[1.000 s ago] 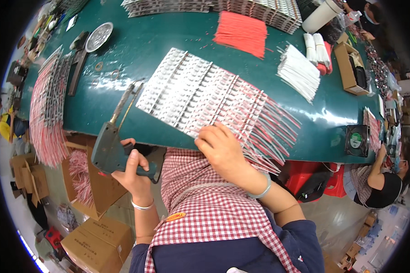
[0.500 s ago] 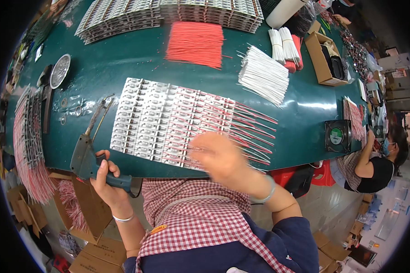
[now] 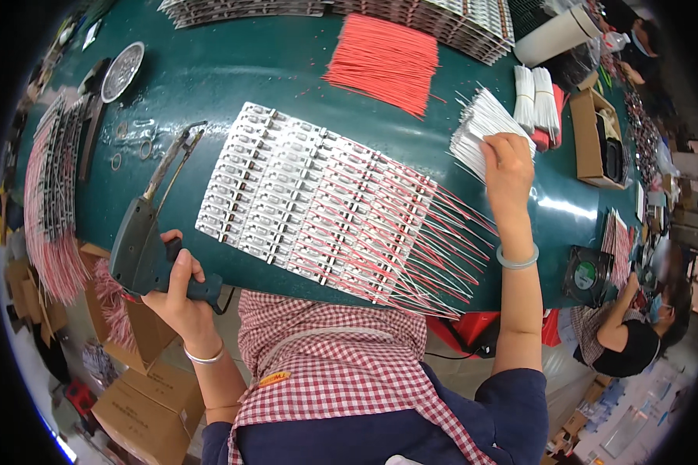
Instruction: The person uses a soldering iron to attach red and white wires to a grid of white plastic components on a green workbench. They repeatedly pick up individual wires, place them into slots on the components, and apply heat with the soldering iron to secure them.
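My left hand [image 3: 182,293] is wrapped round the handle of a dark green soldering gun [image 3: 134,242]. Its metal tip and thin feed tube point up and away, left of a white panel of small circuit boards [image 3: 267,182]. Red and white wires [image 3: 454,248] run across the panel's right part and stick out past its right edge. At the far right, my right hand [image 3: 509,170] reaches onto a loose pile of white wires [image 3: 477,124]. Its fingers are pinched together at the pile's near side; how many wires they hold is hidden.
Red wires [image 3: 384,62] lie in a pile beyond the panel, before stacked panels [image 3: 434,23]. Tied white bundles [image 3: 535,101], a cardboard box [image 3: 597,139] and a fan [image 3: 588,275] are to the right. A metal dish [image 3: 122,72] and wired panels [image 3: 54,194] stand left. A co-worker [image 3: 613,333] sits at right.
My right hand has moved from above the panel, away and right to the white wires. The left hand still holds the soldering gun. The whole view has shifted and tilted.
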`<state>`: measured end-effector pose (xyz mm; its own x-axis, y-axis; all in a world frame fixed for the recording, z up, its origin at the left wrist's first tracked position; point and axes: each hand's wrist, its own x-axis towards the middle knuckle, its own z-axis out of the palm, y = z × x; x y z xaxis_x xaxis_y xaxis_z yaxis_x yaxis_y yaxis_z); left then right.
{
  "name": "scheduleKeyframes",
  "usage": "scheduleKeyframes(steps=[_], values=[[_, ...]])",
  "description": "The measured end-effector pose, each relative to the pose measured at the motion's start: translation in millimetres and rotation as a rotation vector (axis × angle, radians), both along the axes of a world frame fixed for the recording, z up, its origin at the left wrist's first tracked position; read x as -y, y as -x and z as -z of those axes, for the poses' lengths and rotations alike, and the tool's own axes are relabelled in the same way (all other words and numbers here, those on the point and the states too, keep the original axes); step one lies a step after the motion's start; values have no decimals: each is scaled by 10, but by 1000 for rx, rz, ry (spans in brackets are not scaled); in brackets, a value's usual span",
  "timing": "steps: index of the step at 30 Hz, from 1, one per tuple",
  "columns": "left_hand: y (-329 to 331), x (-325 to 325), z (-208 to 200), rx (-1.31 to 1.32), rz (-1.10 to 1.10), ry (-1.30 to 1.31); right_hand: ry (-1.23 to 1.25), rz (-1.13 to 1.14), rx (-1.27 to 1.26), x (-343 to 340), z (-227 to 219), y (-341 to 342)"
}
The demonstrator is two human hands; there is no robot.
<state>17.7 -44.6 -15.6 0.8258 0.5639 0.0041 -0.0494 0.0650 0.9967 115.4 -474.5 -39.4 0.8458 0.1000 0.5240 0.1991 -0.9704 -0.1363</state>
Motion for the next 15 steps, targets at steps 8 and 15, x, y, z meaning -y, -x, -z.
scheduleKeyframes(steps=[8, 15], values=[[78, -38, -130, 98, -65, -148, 96, -16, 2, 53, -181, -34], [285, -683, -826, 298, -159, -570, 360, -354, -119, -526, -883, -197]])
